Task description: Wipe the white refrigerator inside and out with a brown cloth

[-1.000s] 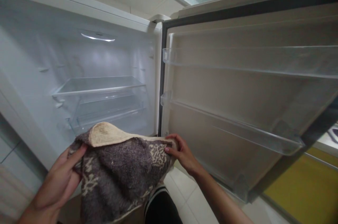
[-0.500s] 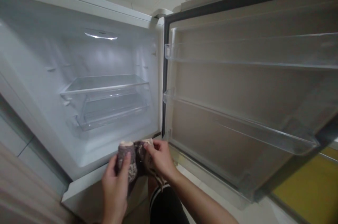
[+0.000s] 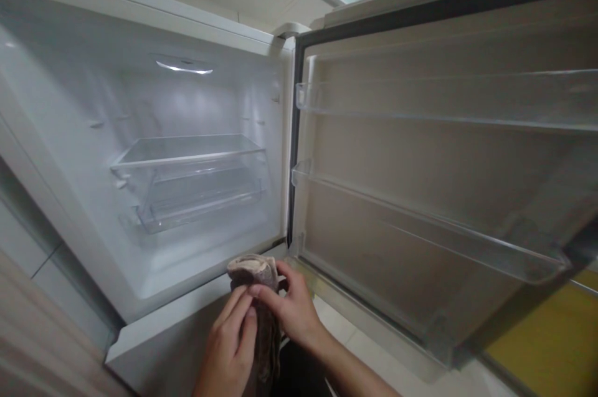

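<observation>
A folded brownish-grey cloth (image 3: 255,267) is bunched between my two hands, just in front of the lower edge of an open refrigerator (image 3: 154,260). Its folded top faces up, and a length of it hangs below. My left hand (image 3: 231,338) grips the cloth from the left, fingers bent against it. On the other side my right hand (image 3: 294,313) holds it, the thumb laid across the front near my left fingertips. Part of the right fingers is hidden behind the cloth.
Inside the refrigerator are a glass shelf (image 3: 187,149) and a clear tray (image 3: 200,207) below it. The door (image 3: 420,160) stands wide open on the right, with clear racks (image 3: 434,229). A yellow panel (image 3: 546,328) is at lower right.
The cloth has gone from being spread between both hands to a single folded bundle. My left hand has moved right, close against my right hand. The view has shifted slightly.
</observation>
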{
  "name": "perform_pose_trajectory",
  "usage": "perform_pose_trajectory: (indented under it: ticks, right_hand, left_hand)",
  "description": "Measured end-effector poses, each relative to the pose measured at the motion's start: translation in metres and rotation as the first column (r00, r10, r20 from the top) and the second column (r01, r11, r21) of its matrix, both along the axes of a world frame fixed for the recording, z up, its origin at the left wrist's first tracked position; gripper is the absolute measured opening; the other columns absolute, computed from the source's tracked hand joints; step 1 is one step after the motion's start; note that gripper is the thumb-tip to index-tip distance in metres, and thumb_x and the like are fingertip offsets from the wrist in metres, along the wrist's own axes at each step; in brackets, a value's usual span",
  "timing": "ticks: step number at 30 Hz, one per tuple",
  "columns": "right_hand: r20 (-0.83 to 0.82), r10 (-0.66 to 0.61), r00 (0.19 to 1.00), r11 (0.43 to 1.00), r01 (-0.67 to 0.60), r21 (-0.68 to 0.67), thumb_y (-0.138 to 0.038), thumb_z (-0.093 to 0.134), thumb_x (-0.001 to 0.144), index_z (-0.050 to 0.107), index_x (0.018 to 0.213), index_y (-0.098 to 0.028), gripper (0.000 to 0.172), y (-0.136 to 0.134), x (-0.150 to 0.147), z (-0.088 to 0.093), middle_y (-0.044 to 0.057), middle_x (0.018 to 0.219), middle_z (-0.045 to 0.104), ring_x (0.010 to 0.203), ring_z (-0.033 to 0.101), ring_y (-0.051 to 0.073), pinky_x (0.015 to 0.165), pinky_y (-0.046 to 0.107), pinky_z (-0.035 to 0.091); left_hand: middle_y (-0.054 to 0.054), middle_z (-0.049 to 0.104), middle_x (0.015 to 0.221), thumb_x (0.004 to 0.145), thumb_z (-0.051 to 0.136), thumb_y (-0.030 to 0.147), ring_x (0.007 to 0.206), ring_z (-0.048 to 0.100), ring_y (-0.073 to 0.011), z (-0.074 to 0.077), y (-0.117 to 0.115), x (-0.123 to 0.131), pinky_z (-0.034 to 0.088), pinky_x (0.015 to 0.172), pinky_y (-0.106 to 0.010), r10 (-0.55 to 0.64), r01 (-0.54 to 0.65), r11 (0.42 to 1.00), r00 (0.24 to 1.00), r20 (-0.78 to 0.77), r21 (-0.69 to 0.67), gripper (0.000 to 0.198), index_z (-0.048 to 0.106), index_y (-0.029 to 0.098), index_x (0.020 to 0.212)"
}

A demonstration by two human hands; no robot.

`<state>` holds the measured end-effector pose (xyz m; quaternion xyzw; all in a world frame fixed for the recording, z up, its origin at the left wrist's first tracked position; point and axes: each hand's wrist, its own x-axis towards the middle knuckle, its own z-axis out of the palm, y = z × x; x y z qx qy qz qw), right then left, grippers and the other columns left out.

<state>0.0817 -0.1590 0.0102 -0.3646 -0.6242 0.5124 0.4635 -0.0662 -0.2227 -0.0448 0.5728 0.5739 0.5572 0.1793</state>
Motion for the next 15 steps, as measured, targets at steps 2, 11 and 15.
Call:
perform_pose_trajectory:
  ticks: [2,11,15]
  right_hand:
    - [0.005,0.001,1.000,1.000,-0.001,-0.014,-0.052,0.079,0.084,0.083,0.103,-0.020,0.038,0.004,0.007,0.004,0.004,0.097,0.078,0.092,0.068,0.022,0.082,0.029,0.052]
    - [-0.284,0.098,0.954,0.978,-0.145,-0.149,-0.069,0.080,0.083,0.080,0.108,-0.017,0.058,0.011,0.018,0.061,0.004,0.101,0.077,0.099,0.069,0.021,0.092,0.030,0.053]
    - [-0.239,0.098,0.966,0.865,-0.201,-0.459,-0.083,0.081,0.072,0.077,0.113,-0.017,0.078,0.029,0.016,0.044,0.008,0.104,0.078,0.105,0.072,0.025,0.104,0.039,0.053]
  left_hand:
    - [-0.010,0.073,0.140,0.097,0.065,0.055,0.136,0.066,-0.0334,-0.010,0.004,-0.013,0.051,0.120,-0.050,0.034,-0.034,0.999,0.983,0.182,-0.005,0.042,0.073,0.027,0.128]
    - [-0.016,0.080,0.125,0.056,0.098,0.063,0.133,0.066,-0.0458,-0.027,-0.011,-0.032,0.050,0.119,-0.058,0.027,0.236,0.928,0.726,0.687,-0.287,0.077,0.077,0.017,0.114]
    - [-0.012,0.080,0.125,0.069,0.091,0.060,0.135,0.067,-0.0399,-0.007,-0.017,-0.026,0.048,0.122,-0.057,0.309,0.095,0.878,0.634,0.709,-0.468,0.064,0.077,0.021,0.118]
